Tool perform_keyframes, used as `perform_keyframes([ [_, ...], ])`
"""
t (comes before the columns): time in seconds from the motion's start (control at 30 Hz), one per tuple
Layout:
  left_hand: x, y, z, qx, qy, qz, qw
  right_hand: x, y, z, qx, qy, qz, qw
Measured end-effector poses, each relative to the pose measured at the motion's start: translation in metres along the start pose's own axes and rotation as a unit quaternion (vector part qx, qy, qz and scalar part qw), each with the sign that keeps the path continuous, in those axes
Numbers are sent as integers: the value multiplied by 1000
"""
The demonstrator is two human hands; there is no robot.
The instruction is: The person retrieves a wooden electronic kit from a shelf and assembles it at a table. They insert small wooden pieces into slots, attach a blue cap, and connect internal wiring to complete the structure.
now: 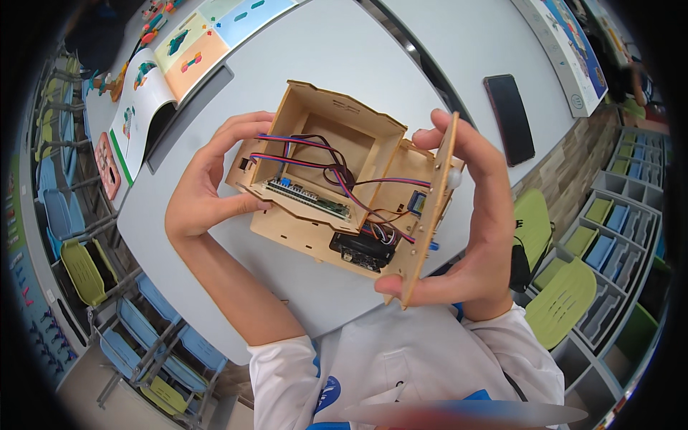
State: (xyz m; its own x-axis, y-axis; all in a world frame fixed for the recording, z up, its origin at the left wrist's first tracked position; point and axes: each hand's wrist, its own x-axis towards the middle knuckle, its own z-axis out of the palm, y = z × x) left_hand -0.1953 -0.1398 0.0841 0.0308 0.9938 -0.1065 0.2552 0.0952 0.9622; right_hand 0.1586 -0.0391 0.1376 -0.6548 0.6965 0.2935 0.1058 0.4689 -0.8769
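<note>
My left hand (199, 188) grips the left side of an open wooden box (290, 107), its thumb along the lower edge and its fingers behind. Inside the box lies a green circuit board (308, 198) with pin rows. Red, blue and black wires (337, 170) loop across the opening and run right to an upright wooden panel (432, 208). That panel is held edge-on by my right hand (491, 204), thumb at its bottom and fingers at its top. A white dome (454, 178) sticks out of its right face. Below the box, a black module (362, 251) sits on a wooden base plate (283, 233).
Under the box is a light grey table (193, 301). An open picture booklet (188, 54) lies at the far left, near a pink phone-shaped object (107, 166). A black phone (509, 118) and a white box (566, 64) lie at the far right. Chairs (86, 269) and storage shelves (609, 229) stand around.
</note>
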Motion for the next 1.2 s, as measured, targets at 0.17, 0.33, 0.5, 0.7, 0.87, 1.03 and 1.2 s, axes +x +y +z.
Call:
perform_keyframes([
  [0.17, -4, 0, 1, 20, 22, 32, 999, 16, 4, -4, 43, 10, -2, 999],
  [0.33, -2, -8, 1, -14, -1, -14, 1000, 30, 10, -4, 17, 43, 13, 999],
  [0.5, -4, -9, 1, -79, 51, -8, 996, 43, -8, 8, -8, 74, 79, 994],
  [0.7, -7, 11, 2, -125, 137, 104, 977, 48, -18, 2, -16, 54, 109, 992],
  [0.87, -7, 32, 7, -99, 172, 167, 966, 43, -21, 2, -53, 30, 63, 996],
  [1.03, -3, 62, 24, -59, 232, 157, 958, 33, -23, -2, -59, -57, -6, 997],
  [1.2, 1, 74, 36, -82, 201, 206, 954, 16, -30, 6, -22, -59, 1, 998],
])
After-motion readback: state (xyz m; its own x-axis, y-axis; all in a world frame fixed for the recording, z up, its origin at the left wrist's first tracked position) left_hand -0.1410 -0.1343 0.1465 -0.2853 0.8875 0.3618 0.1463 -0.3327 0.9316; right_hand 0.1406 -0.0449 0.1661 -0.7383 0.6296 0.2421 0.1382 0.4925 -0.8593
